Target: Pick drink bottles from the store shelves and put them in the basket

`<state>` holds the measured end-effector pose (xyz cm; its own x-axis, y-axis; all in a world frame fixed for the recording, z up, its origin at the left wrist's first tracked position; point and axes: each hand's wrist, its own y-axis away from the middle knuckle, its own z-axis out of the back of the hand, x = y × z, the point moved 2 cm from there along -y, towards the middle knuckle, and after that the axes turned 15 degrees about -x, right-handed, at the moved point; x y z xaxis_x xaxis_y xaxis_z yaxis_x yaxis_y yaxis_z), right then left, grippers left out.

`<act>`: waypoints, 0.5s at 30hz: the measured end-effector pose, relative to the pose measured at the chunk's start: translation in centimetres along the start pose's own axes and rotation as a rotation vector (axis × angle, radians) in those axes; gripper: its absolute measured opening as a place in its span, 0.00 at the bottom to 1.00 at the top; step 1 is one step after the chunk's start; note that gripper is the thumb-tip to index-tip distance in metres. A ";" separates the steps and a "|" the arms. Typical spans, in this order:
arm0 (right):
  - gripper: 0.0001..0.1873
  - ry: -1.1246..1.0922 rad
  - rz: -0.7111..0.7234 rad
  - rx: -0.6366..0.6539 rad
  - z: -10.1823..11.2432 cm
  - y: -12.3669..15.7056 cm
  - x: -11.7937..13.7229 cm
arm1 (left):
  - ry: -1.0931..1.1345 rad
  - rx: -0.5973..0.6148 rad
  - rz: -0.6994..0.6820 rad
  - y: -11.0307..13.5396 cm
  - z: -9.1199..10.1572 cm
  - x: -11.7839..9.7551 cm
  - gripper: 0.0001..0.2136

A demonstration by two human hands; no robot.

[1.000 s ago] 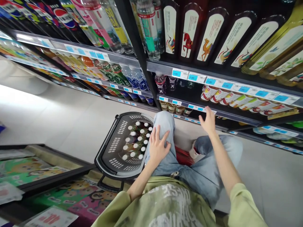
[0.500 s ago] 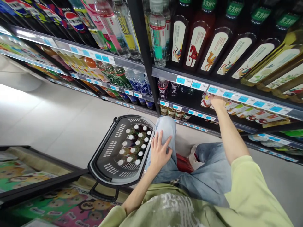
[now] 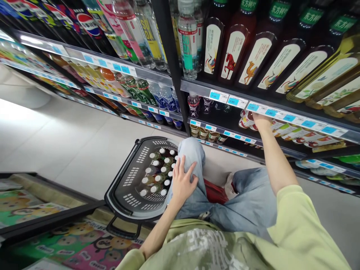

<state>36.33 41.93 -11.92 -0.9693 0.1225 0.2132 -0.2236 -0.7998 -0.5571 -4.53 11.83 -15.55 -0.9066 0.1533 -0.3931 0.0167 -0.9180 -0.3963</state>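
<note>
Basket: the black shopping basket (image 3: 132,182) sits on the floor at lower centre of the frame, just left of the knee.
Basket contents: white-capped bottles (image 3: 159,172), upright, packed close in rows at its right side.
Shelf: the dark shelf (image 3: 281,148) at centre right carries a row of small cartons (image 3: 292,134) lying down.
Right hand (image 3: 260,120): reaches up to the left end of that row, fingers curled at a carton; I cannot tell whether they grip it.
Left hand (image 3: 182,182): flat, fingers spread, resting on the jeans (image 3: 247,202).
</note>
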 end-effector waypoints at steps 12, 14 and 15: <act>0.16 -0.124 -0.084 -0.187 3.3 12.5 0.4 | -0.019 -0.047 -0.046 0.4 0.1 0.5 0.28; 0.16 -0.157 -0.120 -0.214 3.2 14.0 0.2 | -0.025 -0.043 -0.046 0.4 0.2 0.6 0.28; 0.16 -0.174 -0.141 -0.227 3.1 14.6 0.1 | -0.030 -0.042 -0.045 0.4 0.2 0.7 0.28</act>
<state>33.34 28.46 -17.52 -0.8994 0.1045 0.4245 -0.3906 -0.6280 -0.6731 -5.26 11.47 -15.82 -0.9192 0.1826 -0.3489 -0.0075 -0.8939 -0.4482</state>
